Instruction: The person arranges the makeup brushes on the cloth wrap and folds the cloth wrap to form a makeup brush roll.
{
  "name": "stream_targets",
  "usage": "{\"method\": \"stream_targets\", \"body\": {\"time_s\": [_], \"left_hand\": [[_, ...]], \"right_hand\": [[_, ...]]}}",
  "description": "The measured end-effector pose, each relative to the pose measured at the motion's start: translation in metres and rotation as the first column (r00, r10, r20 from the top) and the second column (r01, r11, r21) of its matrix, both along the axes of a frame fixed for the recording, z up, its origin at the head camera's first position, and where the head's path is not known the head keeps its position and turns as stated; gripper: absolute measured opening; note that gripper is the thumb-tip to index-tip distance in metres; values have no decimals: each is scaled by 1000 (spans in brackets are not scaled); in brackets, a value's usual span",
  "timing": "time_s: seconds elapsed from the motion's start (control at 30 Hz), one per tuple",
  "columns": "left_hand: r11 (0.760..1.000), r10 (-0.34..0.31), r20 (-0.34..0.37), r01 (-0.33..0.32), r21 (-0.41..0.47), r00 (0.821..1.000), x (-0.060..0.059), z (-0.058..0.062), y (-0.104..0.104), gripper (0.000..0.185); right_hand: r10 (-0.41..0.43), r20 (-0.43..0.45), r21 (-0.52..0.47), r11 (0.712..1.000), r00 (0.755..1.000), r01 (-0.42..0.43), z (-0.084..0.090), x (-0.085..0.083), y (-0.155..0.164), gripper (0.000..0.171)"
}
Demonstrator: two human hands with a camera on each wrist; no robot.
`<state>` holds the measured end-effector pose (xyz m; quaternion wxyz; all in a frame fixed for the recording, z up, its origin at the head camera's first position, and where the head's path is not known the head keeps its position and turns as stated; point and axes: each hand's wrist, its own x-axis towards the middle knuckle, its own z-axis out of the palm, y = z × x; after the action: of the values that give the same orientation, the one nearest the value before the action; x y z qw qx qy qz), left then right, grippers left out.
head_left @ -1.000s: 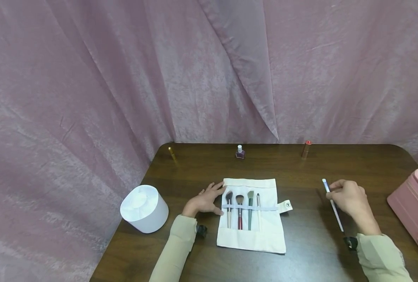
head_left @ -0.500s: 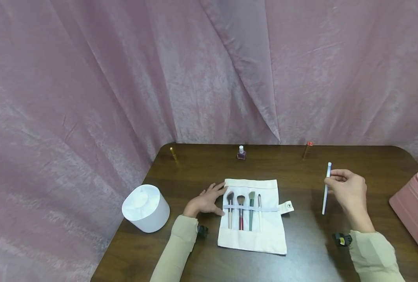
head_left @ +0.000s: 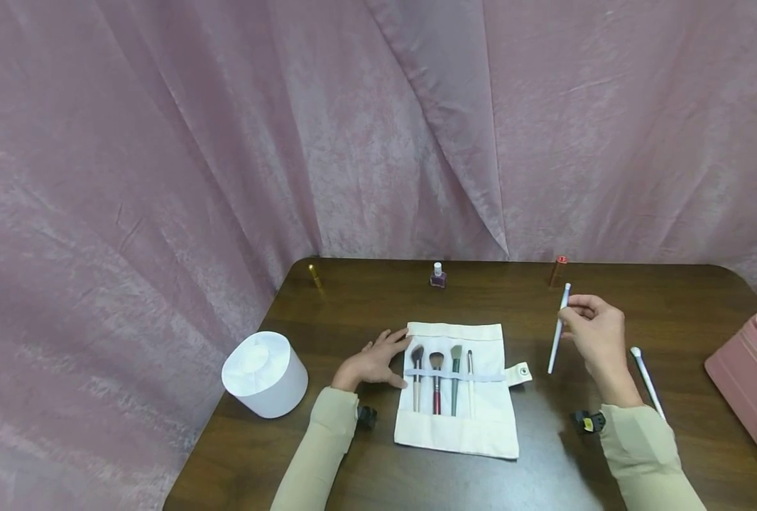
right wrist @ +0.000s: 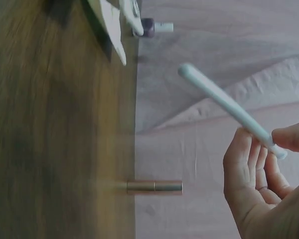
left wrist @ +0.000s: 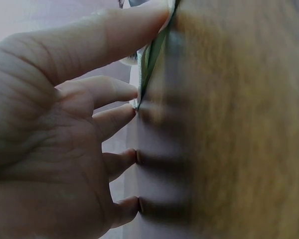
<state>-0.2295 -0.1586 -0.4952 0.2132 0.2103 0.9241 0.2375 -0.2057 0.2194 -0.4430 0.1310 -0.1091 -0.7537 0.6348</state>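
Note:
A slim white makeup brush (head_left: pixel 557 339) is pinched between the thumb and fingers of my right hand (head_left: pixel 598 341), raised above the table to the right of the cloth roll. In the right wrist view the white brush (right wrist: pixel 224 102) slants with one end in the fingertips. My left hand (head_left: pixel 372 363) rests with spread fingers at the left edge of the white cloth brush roll (head_left: pixel 451 434). Several makeup brushes stand side by side under its elastic strap, among them a red-handled brush (head_left: pixel 437 390) and a green brush (head_left: pixel 455 380).
Another white brush (head_left: pixel 648 383) lies right of my right forearm. A pink case (head_left: pixel 752 376) stands at the right edge, a white round container (head_left: pixel 265 376) at the left. Along the back are a gold tube (head_left: pixel 314 275), a nail polish bottle (head_left: pixel 438 277) and a lipstick (head_left: pixel 557 271).
My right hand has lifted the white brush and carried it left toward the cloth roll, uncovering another white brush on the table. The left hand has stayed in place.

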Motion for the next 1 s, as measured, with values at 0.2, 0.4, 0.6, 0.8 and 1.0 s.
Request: {"method": "stream_targets", "body": {"time_s": [0.2, 0.4, 0.6, 0.8, 1.0], "left_hand": [[1000, 0, 3, 0, 2, 1000, 1, 1, -1, 91], [1000, 8, 7, -8, 1, 1000, 1, 2, 0, 92], [1000, 16, 10, -16, 4, 1000, 0, 2, 1, 93], [1000, 18, 13, -18, 21, 1000, 1, 2, 1, 93], [1000, 15, 8, -15, 13, 1000, 2, 2, 2, 93]], "right_hand": [[34, -27, -77, 996, 999, -36, -1, -7, -17, 23], [-10, -42, -147, 989, 999, 4, -2, -8, -32, 15], [-51, -55, -228, 973, 997, 37, -6, -11, -46, 14], [-8, -54, -196, 981, 999, -3, -13, -13, -57, 18], [32, -27, -149, 988, 999, -36, -21, -16, -63, 21]]}}
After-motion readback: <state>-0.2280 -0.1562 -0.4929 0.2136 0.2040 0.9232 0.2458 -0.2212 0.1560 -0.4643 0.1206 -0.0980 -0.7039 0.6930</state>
